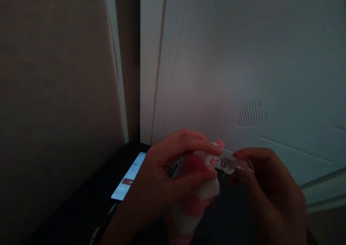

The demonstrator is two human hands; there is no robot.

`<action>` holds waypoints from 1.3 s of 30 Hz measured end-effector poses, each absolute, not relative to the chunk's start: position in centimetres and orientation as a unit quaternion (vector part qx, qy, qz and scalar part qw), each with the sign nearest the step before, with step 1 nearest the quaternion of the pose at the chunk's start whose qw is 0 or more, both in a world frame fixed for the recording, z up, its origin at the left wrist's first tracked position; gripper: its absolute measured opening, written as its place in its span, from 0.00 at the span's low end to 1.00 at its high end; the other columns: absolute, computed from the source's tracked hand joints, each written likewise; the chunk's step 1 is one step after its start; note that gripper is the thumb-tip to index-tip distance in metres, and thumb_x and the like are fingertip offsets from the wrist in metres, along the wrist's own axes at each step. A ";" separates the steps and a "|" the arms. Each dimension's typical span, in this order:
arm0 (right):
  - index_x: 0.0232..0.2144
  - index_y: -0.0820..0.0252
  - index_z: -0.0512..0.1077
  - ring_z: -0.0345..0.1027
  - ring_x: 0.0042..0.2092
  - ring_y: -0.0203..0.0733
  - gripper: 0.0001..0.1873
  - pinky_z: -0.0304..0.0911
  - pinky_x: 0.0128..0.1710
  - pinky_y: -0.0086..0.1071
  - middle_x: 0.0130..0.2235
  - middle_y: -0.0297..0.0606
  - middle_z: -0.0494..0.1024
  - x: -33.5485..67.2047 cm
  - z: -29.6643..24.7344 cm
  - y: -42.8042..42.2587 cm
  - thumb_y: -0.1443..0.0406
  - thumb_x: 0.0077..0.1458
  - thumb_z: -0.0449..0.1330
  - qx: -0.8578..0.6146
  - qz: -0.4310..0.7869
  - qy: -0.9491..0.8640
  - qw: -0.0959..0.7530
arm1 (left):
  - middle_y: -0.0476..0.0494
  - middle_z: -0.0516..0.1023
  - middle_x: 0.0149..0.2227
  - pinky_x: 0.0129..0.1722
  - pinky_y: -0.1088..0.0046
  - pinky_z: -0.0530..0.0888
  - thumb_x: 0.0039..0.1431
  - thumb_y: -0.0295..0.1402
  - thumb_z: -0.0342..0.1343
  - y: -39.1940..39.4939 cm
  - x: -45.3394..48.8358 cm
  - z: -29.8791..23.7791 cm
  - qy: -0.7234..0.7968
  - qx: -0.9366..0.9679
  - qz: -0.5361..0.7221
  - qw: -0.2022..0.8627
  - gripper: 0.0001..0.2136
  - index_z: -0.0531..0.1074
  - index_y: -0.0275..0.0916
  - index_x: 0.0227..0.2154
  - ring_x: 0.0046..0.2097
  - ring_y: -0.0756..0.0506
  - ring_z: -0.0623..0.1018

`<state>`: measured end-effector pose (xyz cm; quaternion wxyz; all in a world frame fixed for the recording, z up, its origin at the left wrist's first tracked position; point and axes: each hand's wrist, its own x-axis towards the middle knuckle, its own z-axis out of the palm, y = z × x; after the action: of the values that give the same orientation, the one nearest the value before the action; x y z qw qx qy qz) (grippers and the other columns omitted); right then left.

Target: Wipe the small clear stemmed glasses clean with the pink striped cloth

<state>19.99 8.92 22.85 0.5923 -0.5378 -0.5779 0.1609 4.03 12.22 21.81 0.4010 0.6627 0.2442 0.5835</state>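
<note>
My left hand [164,176] is closed around a soft, fuzzy item with pink and white bands [190,207], its thumb and fingers pinching near the top end. The lower part of this item hangs below the hand. On the right, my right hand [273,194] grips a clear plastic piece [229,164] between thumb and fingers. The inner end of the clear piece meets the top of the banded item; whether it is attached there I cannot tell. Dim light hides the finer details of both.
A lit phone [129,180] with a timer-like screen lies on a dark surface, partly behind my left forearm. Close beyond my hands stands a white panel [216,75] with a ribbed heart relief [251,114]. A brownish wall or panel [54,75] rises on the left.
</note>
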 end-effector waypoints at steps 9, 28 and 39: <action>0.40 0.52 0.69 0.71 0.33 0.35 0.13 0.63 0.33 0.28 0.29 0.30 0.76 20.9 22.1 9.0 0.57 0.62 0.46 -0.528 0.221 -0.612 0.545 | 0.49 0.76 0.42 0.46 0.72 0.73 0.50 0.21 0.58 12.5 3.8 21.7 0.291 0.673 0.580 0.355 0.15 0.74 0.47 0.38 0.48 0.46 0.75; 0.52 0.43 0.58 0.62 0.52 0.47 0.28 0.63 0.45 0.40 0.54 0.35 0.66 19.3 21.3 10.6 0.50 0.51 0.59 -0.533 0.246 -0.632 0.506 | 0.51 0.71 0.45 0.43 0.77 0.71 0.53 0.19 0.55 12.0 5.4 21.7 0.330 0.766 0.530 0.155 0.17 0.69 0.46 0.43 0.44 0.50 0.74; 0.48 0.43 0.63 0.67 0.43 0.45 0.23 0.64 0.45 0.45 0.48 0.35 0.70 19.8 20.9 10.7 0.52 0.49 0.60 -0.514 0.302 -0.610 0.522 | 0.53 0.72 0.42 0.42 0.81 0.70 0.49 0.17 0.57 12.4 5.2 21.7 0.315 0.767 0.522 0.201 0.20 0.70 0.47 0.42 0.43 0.52 0.73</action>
<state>19.76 10.65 20.87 0.5218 -0.5142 -0.6101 0.3017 5.18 12.40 21.71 0.2012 0.7671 0.3147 0.5216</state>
